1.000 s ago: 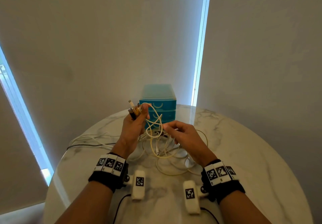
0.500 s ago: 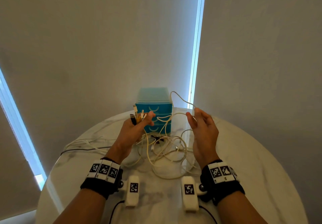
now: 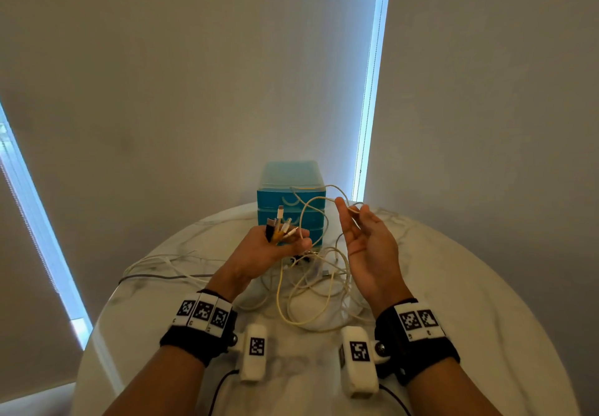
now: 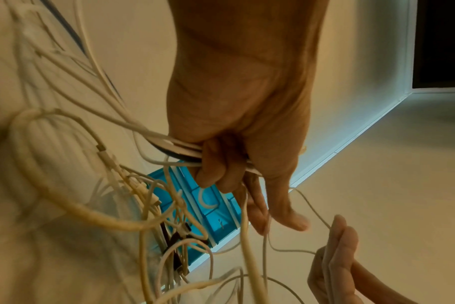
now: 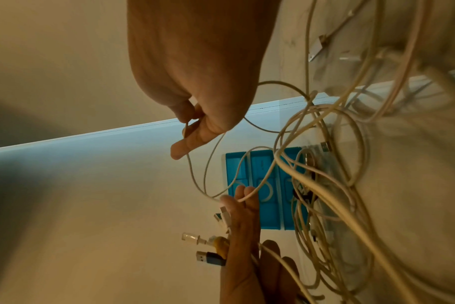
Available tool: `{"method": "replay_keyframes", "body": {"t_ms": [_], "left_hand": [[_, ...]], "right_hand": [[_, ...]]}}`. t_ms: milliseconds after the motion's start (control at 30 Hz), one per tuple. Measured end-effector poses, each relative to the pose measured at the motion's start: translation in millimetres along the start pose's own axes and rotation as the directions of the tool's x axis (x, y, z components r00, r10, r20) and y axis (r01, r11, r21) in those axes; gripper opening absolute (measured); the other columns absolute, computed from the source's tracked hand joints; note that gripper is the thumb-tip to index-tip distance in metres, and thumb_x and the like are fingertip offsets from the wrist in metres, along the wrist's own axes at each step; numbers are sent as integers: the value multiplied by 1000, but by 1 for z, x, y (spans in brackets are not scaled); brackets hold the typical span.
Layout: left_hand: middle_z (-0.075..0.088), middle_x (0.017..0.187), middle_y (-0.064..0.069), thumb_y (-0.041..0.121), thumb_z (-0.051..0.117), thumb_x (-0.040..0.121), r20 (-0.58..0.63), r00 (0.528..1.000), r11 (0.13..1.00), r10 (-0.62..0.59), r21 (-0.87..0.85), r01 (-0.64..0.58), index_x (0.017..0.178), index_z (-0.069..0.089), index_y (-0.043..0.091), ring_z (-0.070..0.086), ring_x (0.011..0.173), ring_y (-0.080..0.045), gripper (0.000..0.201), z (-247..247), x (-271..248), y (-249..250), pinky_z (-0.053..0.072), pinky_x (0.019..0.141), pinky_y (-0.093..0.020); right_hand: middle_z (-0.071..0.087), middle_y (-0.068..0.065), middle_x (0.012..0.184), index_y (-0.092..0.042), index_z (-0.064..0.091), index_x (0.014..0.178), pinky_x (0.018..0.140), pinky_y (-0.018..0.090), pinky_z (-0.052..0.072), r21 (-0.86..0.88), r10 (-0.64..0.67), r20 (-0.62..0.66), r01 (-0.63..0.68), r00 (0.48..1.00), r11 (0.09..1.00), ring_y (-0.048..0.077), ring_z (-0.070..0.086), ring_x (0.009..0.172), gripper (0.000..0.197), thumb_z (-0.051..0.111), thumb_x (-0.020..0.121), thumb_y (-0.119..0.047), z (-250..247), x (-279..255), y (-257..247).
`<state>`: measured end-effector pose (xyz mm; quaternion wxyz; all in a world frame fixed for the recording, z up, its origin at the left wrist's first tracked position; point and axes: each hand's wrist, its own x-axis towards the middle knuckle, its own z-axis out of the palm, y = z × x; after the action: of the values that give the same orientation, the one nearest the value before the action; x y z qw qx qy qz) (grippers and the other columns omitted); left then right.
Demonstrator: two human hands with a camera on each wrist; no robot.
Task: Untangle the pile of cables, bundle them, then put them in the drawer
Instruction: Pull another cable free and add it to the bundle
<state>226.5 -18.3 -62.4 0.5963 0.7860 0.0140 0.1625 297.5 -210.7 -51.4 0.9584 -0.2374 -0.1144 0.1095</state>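
Round marble table (image 3: 453,302) under both hands. Blue drawer unit (image 3: 290,208) just beyond the grips, drawers closed. Cable pile (image 3: 311,289) loose on tabletop below & between hands, strands rising to each. Left hand (image 3: 269,250) fingers curled tight round bunch of cable ends, plugs (image 3: 279,226) sticking up past knuckles. Right hand (image 3: 369,247) raised, palm inward, thumb & fingertips pinching thin white cable (image 3: 308,218), looping across to left grip.
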Motion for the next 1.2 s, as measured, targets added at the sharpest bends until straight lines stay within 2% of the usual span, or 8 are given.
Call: {"method": "replay_keyframes", "body": {"t_ms": [200, 300, 467, 567, 667, 767, 967, 1200], "left_hand": [[83, 101, 1, 28, 87, 88, -187, 980, 987, 73, -127, -98, 106, 85, 17, 78, 100, -11, 21, -2, 1, 1, 56, 85, -19], [84, 99, 1, 24, 88, 87, -308, 945, 967, 110, -187, -174, 103, 85, 15, 79, 100, -12, 19, -3, 2, 2, 58, 89, -24], [83, 104, 1, 29, 86, 90, -418, 907, 939, 53, -288, -187, 105, 85, 17, 74, 84, 2, 19, -4, 3, 2, 45, 120, -50], [82, 109, -5, 33, 86, 89, -465, 885, 893, -18, -406, -195, 111, 83, 16, 51, 52, 3, 28, -8, 7, -2, 59, 78, -31], [80, 114, -11, 41, 84, 90, -461, 887, 886, -44, -429, -178, 106, 85, 23, 31, 49, -4, 24, -12, 11, -10, 27, 48, -23], [78, 114, -14, 44, 82, 92, -449, 892, 884, -46, -434, -172, 104, 85, 25, 25, 53, -9, 23, -12, 10, -10, 21, 48, -27], [77, 113, -8, 43, 80, 93, -394, 917, 863, -62, -483, -149, 103, 84, 25, 24, 49, -7, 21, -13, 11, -11, 20, 48, -27], [79, 107, -1, 47, 82, 91, -347, 935, 910, -74, -408, -79, 112, 83, 19, 25, 51, -8, 34, -13, 9, -10, 23, 47, -26]], "right_hand": [[72, 16, 131, 0, 59, 127, 102, 42, 60, -293, 64, 9, -59, 998, 954, 33, 74, 120, 32, 61, 110, -27, -6, 7, 10], [77, 6, 117, -10, 66, 125, 88, 35, 60, -746, 92, -16, -73, 996, 661, 27, 76, 111, 44, 78, 97, -41, -22, 11, 24], [63, -6, 116, -16, 64, 127, 68, 16, 49, -895, -128, -86, -20, 988, 445, 3, 61, 90, 35, 60, 96, 0, -36, 10, 15], [57, -1, 127, -17, 65, 126, 52, 7, 43, -920, -169, -63, 9, 984, 392, 13, 60, 85, 45, 50, 92, 8, -40, 9, 6], [54, -7, 145, -30, 69, 122, 82, 11, 53, -935, -156, 47, 99, 987, 340, 13, 61, 112, 48, 56, 90, 4, -43, 9, 10], [66, -16, 138, -41, 77, 113, 109, 41, 54, -931, -59, 141, 153, 988, 331, 16, 63, 126, 32, 76, 92, -17, -37, 10, 19], [80, -9, 101, -34, 84, 110, 96, 42, 61, -945, -65, 245, 254, 967, 206, 8, 74, 97, 21, 87, 89, -32, -37, 11, 27], [80, -7, 83, -33, 85, 100, 83, 37, 61, -928, -209, 195, 249, 958, 278, 16, 75, 85, 16, 83, 91, -47, -36, 7, 22]]}}
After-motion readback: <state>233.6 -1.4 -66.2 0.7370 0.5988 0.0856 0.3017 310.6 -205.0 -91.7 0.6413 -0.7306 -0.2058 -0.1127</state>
